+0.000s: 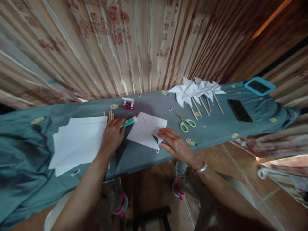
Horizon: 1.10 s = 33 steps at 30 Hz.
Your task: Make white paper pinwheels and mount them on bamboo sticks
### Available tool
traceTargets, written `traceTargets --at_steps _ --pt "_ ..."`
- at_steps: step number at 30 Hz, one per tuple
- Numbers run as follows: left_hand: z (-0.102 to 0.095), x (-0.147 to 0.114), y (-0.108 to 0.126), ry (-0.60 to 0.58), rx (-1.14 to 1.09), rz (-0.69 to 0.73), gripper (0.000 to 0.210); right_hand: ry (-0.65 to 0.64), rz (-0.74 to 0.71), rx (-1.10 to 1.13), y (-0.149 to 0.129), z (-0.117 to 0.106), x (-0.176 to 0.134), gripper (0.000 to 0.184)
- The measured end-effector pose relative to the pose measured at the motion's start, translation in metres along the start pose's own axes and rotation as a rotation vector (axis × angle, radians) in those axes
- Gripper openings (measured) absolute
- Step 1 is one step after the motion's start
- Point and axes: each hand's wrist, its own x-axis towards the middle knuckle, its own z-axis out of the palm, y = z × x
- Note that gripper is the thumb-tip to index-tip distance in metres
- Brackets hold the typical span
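In my left hand point(114, 134) is a green glue stick point(129, 122), its white end pointing right over the table. A square white paper point(146, 128) with slits cut inward from its corners lies in front of me. My right hand point(176, 142) is at the paper's right side, with thumb and fingers closed on a bent-over corner. Under and beside my left hand are several thin wooden sticks point(111, 115), partly covered. To the left lies a stack of white paper sheets point(78, 139).
Scissors with green handles point(187, 124) lie partly open right of the paper. Beyond them are several white paper pinwheels point(190, 91) on sticks. A small red box point(128, 103) holds shiny pins. A dark phone point(240, 110) and a blue-framed tablet point(260, 86) are far right. A curtain point(141, 48) hangs behind.
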Motion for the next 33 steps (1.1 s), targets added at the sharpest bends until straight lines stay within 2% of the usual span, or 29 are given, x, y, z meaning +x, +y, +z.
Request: traceTargets --at_steps 3,5,7,10,14,18,21,25,27,33 --pt "-0.002 0.0 0.008 0.087 -0.034 0.026 0.037 0.018 -0.042 -0.081 -0.002 0.001 -0.001 0.034" --pt "-0.004 -0.005 0.021 0.144 -0.074 0.08 0.035 0.033 -0.07 -0.112 -0.003 0.002 -0.001 0.032" --pt "-0.004 -0.014 0.039 0.111 -0.132 0.176 0.03 0.05 -0.091 -0.12 -0.003 0.003 -0.002 0.031" --pt "0.0 -0.03 0.064 -0.023 -0.19 0.324 0.024 0.091 -0.08 -0.07 -0.004 0.003 0.0 0.031" --pt "0.008 -0.043 0.081 -0.08 -0.23 0.365 0.024 0.072 -0.046 0.09 -0.007 -0.004 0.001 0.027" --pt "0.009 -0.052 0.086 -0.074 -0.311 0.376 0.023 -0.043 -0.046 0.176 -0.005 -0.012 -0.002 0.021" --pt "0.009 -0.057 0.086 -0.076 -0.313 0.385 0.025 -0.051 -0.015 0.205 -0.001 -0.015 -0.003 0.023" --pt "0.011 -0.056 0.082 -0.108 -0.293 0.341 0.028 -0.088 0.025 0.175 0.004 -0.014 -0.002 0.056" --pt "0.013 -0.054 0.079 -0.13 -0.277 0.317 0.03 -0.119 0.029 0.14 0.005 -0.012 0.0 0.064" --pt "0.011 -0.049 0.067 -0.111 -0.241 0.278 0.031 -0.056 -0.047 -0.012 0.003 -0.005 0.006 0.042"
